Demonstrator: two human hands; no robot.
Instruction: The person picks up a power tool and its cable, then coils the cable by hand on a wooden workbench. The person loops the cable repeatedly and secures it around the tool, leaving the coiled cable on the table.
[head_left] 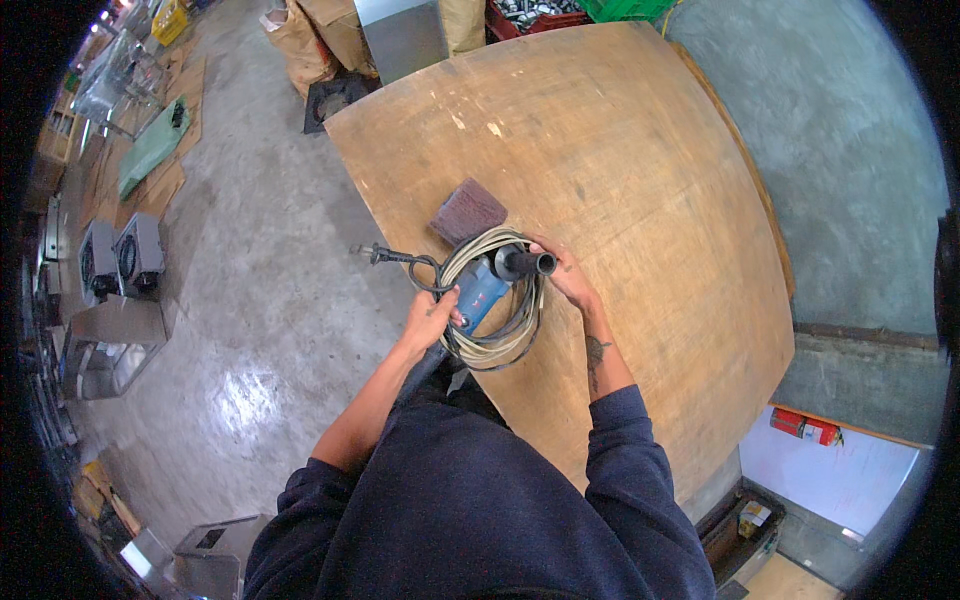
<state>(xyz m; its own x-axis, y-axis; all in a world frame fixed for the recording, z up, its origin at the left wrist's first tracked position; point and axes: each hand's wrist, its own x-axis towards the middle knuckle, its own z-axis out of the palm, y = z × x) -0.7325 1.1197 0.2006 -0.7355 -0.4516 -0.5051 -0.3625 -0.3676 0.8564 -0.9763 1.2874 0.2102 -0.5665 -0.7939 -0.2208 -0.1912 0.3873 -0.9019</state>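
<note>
Between my hands is a blue power tool [482, 298], with a round reddish-brown abrasive drum [468, 212] at its far end. A black tubular handle [526, 263] sticks out from its right side. The tool's cord [492, 352], pale and dark, lies in a loose coil around the body. Its black plug [374, 254] points out to the left past the table edge. My left hand [432, 318] is closed on the near end of the body and the coil. My right hand [566, 276] curls around the coil beside the black handle; its fingertips are partly hidden.
A large wooden table [640, 170] spreads ahead and right. Beyond its far edge stand a red crate [535, 20] of metal parts, a green crate [620, 8] and paper sacks [300, 45]. Boxy grey units [138, 255] sit on the concrete floor at left; red fire extinguishers [805, 427] are at lower right.
</note>
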